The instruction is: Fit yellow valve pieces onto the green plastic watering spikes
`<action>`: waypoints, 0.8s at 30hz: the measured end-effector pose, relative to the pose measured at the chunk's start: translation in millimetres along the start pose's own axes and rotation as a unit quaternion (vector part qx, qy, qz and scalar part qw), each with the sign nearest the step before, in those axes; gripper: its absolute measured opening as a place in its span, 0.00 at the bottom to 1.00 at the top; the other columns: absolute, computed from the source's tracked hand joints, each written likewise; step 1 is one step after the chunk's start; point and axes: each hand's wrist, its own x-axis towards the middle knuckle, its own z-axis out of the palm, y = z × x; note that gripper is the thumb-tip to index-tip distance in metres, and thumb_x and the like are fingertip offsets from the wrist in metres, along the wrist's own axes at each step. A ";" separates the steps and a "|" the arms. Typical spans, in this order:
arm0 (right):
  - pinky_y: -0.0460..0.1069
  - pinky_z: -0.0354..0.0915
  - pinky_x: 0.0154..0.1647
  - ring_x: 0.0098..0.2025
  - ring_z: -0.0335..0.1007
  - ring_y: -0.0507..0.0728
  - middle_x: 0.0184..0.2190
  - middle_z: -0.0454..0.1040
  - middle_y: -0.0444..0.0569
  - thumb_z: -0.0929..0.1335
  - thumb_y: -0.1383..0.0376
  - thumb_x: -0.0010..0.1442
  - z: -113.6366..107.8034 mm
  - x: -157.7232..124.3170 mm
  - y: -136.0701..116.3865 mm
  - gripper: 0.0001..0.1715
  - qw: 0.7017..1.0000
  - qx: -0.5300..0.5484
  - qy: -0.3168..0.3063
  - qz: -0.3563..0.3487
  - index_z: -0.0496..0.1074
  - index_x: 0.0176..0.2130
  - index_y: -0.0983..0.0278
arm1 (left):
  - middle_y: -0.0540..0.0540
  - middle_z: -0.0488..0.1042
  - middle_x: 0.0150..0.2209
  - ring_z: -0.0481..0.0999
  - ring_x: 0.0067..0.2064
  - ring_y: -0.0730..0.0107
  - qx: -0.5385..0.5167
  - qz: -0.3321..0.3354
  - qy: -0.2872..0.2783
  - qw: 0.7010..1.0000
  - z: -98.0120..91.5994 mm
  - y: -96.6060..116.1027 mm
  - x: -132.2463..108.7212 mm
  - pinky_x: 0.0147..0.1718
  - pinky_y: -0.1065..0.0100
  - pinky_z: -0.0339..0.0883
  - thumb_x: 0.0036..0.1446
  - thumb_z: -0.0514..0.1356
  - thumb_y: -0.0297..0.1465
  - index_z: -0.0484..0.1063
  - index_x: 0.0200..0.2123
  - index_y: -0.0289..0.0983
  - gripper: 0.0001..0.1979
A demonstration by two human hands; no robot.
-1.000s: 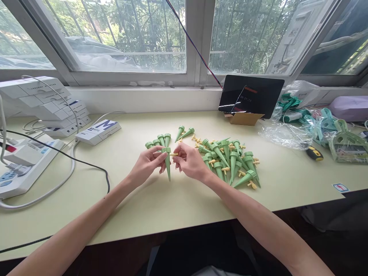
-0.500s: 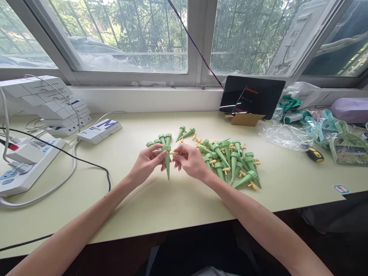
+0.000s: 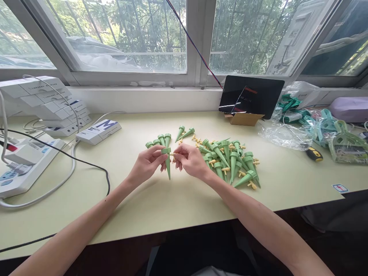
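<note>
Between the fingers of my left hand point(image 3: 149, 161) is a green plastic watering spike point(image 3: 168, 165), held upright with its tip down and its ridged cap on top. My right hand point(image 3: 188, 161) pinches a small yellow valve point(image 3: 173, 154) against the spike's side, just below the cap. The fingers partly cover the valve, so how far it sits in the spike is hidden. Behind my left hand lie several green spikes point(image 3: 161, 138). To the right of my right hand spreads a heap of green spikes point(image 3: 234, 161) mixed with yellow valves point(image 3: 252, 185).
White boxes point(image 3: 54, 103) are stacked at the left, near a power strip point(image 3: 31, 168) and cables. A tablet point(image 3: 250, 96) leans on a cardboard stand point(image 3: 245, 119) at the back. Plastic wrap point(image 3: 283, 134), a yellow-black tool point(image 3: 314, 154) and bagged small brushes point(image 3: 349, 147) lie right.
Both hands keep nearly the same place. The spike's tip has swung slightly to the right, and the valve stays pinched at its side.
</note>
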 end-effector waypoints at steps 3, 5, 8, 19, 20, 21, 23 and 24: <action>0.44 0.65 0.20 0.20 0.68 0.49 0.22 0.71 0.42 0.68 0.63 0.61 -0.4 -0.1 -1.4 0.08 1.000 0.010 -0.002 0.008 0.66 0.30 0.63 | 0.49 0.75 0.25 0.72 0.22 0.70 0.010 0.007 0.005 1.000 0.0 0.1 -0.8 0.23 0.65 0.68 0.57 0.66 0.39 0.74 0.39 0.38 0.12; 0.44 0.65 0.20 0.20 0.68 0.49 0.22 0.71 0.42 0.67 0.64 0.61 -0.6 -0.8 -1.0 0.07 1.000 -0.005 -0.001 -0.004 0.66 0.31 0.63 | 0.49 0.75 0.25 0.72 0.23 0.70 -0.012 -0.013 -0.009 1.000 -0.9 -1.5 -0.5 0.23 0.66 0.68 0.57 0.66 0.39 0.74 0.40 0.37 0.12; 0.44 0.64 0.22 0.20 0.67 0.49 0.21 0.71 0.41 0.65 0.66 0.63 -1.0 -2.8 -1.4 0.07 0.998 -0.050 -0.001 -0.026 0.66 0.32 0.62 | 0.47 0.76 0.26 0.72 0.24 0.71 -0.080 -0.074 -0.038 0.993 -2.9 -5.6 1.1 0.23 0.67 0.66 0.59 0.65 0.40 0.72 0.39 0.37 0.13; 0.43 0.63 0.19 0.20 0.68 0.49 0.23 0.71 0.42 0.65 0.67 0.62 -1.5 -1.9 -0.9 0.07 0.999 -0.038 -0.009 -0.012 0.66 0.31 0.63 | 0.49 0.75 0.24 0.72 0.23 0.71 -0.024 -0.031 -0.027 0.999 -1.7 -2.4 -0.5 0.25 0.66 0.67 0.58 0.66 0.39 0.71 0.38 0.37 0.12; 0.43 0.63 0.19 0.20 0.68 0.49 0.24 0.71 0.42 0.65 0.67 0.62 -1.5 -1.5 -0.2 0.06 0.999 -0.034 -0.010 -0.011 0.66 0.31 0.63 | 0.50 0.75 0.24 0.72 0.23 0.71 -0.014 -0.023 -0.024 0.999 -1.4 -1.6 -1.0 0.25 0.66 0.67 0.58 0.66 0.39 0.71 0.38 0.37 0.12; 0.43 0.64 0.19 0.20 0.69 0.49 0.24 0.71 0.42 0.65 0.67 0.62 -1.5 -1.4 0.1 0.06 0.999 -0.033 -0.010 -0.012 0.66 0.31 0.63 | 0.50 0.75 0.24 0.72 0.23 0.71 -0.009 -0.020 -0.024 0.999 -1.4 -1.2 -1.3 0.25 0.67 0.67 0.58 0.66 0.39 0.71 0.37 0.37 0.12; 0.43 0.64 0.19 0.20 0.68 0.48 0.23 0.70 0.42 0.65 0.67 0.62 -1.5 -1.8 -0.4 0.07 0.999 -0.039 -0.010 -0.018 0.66 0.31 0.63 | 0.50 0.74 0.23 0.72 0.23 0.71 -0.023 -0.031 -0.033 0.999 -1.7 -1.7 -1.2 0.25 0.67 0.67 0.59 0.65 0.39 0.71 0.37 0.37 0.12; 0.43 0.64 0.20 0.20 0.68 0.48 0.23 0.70 0.42 0.65 0.67 0.63 -1.5 -2.1 -1.1 0.07 0.999 -0.046 -0.010 -0.023 0.66 0.31 0.63 | 0.49 0.74 0.24 0.72 0.23 0.71 -0.040 -0.047 -0.040 0.997 -2.1 -2.6 -0.8 0.24 0.68 0.67 0.59 0.65 0.39 0.71 0.38 0.37 0.12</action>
